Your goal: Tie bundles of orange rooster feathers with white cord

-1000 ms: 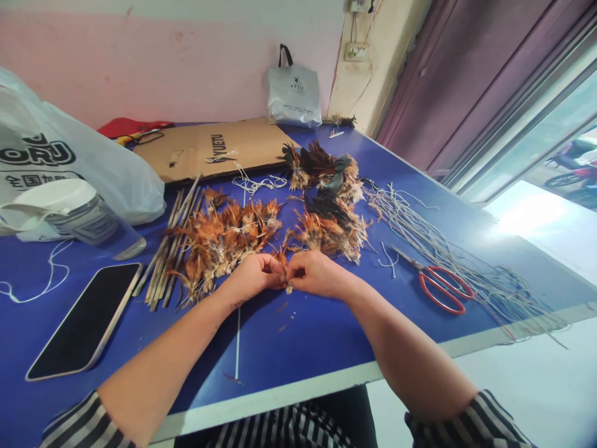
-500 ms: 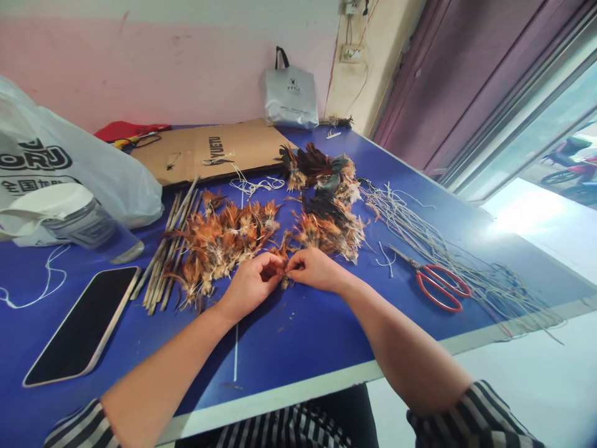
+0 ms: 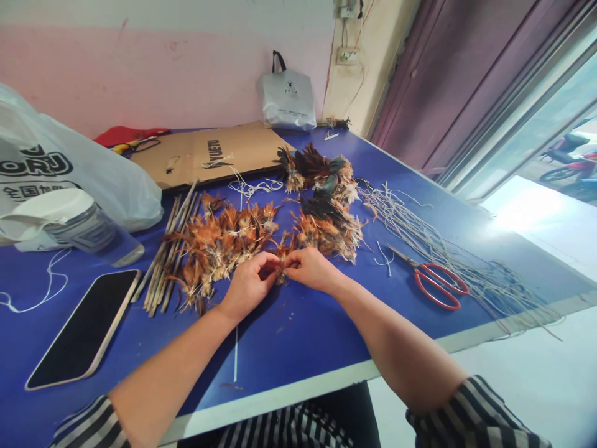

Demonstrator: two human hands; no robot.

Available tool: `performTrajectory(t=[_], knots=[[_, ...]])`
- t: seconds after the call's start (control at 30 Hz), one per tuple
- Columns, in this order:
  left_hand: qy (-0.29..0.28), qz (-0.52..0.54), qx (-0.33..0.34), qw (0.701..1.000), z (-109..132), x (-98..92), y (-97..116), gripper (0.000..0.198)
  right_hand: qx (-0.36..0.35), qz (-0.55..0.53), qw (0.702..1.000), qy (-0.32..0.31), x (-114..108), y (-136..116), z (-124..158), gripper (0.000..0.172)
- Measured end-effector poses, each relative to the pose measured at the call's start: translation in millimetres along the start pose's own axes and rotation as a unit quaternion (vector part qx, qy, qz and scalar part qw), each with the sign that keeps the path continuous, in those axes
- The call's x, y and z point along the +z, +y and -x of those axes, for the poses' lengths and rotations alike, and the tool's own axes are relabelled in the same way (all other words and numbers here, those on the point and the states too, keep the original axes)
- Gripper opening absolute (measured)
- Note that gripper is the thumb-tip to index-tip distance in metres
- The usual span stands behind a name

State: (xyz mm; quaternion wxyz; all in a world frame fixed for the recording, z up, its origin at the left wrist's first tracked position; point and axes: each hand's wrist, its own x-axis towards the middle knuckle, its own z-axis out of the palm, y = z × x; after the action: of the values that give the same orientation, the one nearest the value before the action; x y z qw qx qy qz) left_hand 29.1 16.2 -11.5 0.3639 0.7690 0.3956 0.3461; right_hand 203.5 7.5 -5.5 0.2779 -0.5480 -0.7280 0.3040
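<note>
Over the middle of the blue table, my left hand point(image 3: 252, 280) and my right hand point(image 3: 311, 269) meet at a small brown feather bundle point(image 3: 282, 249). The fingers of both are pinched on its lower end, which they partly hide. Left of it lies a spread of orange-brown feather bundles point(image 3: 228, 239), tied with pale string. Beyond my right hand is a pile of orange and black feathers point(image 3: 329, 224), with darker feathers point(image 3: 319, 165) behind it. Red-handled scissors point(image 3: 438, 285) rest to the right, shut or nearly so, beside a short piece of white string point(image 3: 385, 260).
Long pale cords point(image 3: 438, 249) stretch along the right of the table. Thin sticks point(image 3: 170, 255), a phone point(image 3: 84, 330), a clear cup point(image 3: 102, 233) and a white plastic bag point(image 3: 93, 162) lie at left. Flat cardboard point(image 3: 186, 152) and a grey bag point(image 3: 289, 99) are at the back.
Both hands stay pinched together at the small feather bundle, with only a slight shift of the fingers. The whole view has moved a little; the other things lie as before.
</note>
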Motion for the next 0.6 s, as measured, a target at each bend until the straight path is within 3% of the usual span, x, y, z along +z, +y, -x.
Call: performTrajectory(t=[0.6], knots=[[0.009,-0.027,0.017,0.999,-1.5,2.0,0.7,0.014,0.003,0.003,1.000,0.005,3.1,3.5,-2.8,0.018]])
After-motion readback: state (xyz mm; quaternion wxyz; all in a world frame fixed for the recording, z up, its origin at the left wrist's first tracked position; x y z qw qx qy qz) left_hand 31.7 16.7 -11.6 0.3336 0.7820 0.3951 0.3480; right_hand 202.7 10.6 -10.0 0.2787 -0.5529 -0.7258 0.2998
